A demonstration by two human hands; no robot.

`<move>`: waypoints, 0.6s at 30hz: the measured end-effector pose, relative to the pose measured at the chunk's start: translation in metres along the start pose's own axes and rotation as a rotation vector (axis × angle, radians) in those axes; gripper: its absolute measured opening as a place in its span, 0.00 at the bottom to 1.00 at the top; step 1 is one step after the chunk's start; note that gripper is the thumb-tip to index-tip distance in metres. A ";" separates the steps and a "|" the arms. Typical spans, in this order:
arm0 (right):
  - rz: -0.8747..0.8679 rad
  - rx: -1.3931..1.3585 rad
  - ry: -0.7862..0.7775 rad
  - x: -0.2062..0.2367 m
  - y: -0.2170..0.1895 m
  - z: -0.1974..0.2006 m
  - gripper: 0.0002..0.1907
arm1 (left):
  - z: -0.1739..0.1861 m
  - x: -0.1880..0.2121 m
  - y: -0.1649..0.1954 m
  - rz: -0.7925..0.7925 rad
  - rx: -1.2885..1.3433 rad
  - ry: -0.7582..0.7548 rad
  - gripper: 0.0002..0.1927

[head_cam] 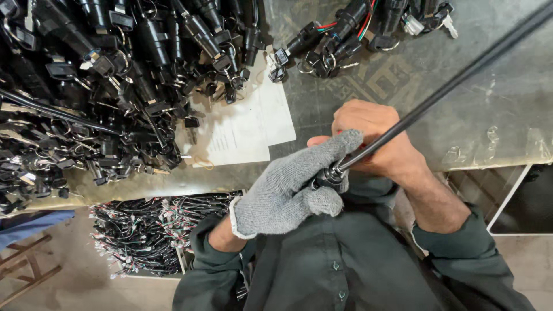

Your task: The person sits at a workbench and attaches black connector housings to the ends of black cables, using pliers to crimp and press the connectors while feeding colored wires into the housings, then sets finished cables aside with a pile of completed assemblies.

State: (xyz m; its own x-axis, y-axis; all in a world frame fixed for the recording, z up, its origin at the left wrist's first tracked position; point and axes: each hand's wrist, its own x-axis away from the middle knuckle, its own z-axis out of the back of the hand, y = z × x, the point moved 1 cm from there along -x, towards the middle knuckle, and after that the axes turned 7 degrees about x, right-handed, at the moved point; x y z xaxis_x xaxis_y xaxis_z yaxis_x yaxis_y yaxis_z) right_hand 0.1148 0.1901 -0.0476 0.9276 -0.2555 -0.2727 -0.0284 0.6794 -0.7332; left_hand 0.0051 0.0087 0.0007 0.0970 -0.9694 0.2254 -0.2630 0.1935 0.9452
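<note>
While knit-gloved left hand (288,193) grips smooth black rod (438,95).

Grey knitted glove with a white cuff on the left hand (294,187); right hand (377,138) bare. Dark green buttoned shirt (345,259), long sleeves, small buttons.
</note>
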 end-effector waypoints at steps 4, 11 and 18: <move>-0.004 0.001 -0.035 0.007 -0.001 0.004 0.19 | 0.000 0.002 0.001 -0.157 -0.251 0.126 0.38; -0.214 0.609 0.090 0.023 0.007 -0.011 0.18 | 0.006 -0.024 0.022 -0.103 -0.904 0.426 0.32; 0.046 0.797 0.122 -0.013 0.014 0.048 0.25 | 0.093 0.054 0.093 0.118 -1.162 1.109 0.31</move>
State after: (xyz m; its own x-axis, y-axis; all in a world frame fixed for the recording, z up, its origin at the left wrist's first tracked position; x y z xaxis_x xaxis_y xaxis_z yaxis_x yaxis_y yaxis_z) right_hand 0.1199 0.2363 -0.0243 0.8834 -0.2573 -0.3918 0.2514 0.9655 -0.0673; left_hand -0.1031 -0.0392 0.0789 0.8783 -0.4600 -0.1303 0.4654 0.7604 0.4530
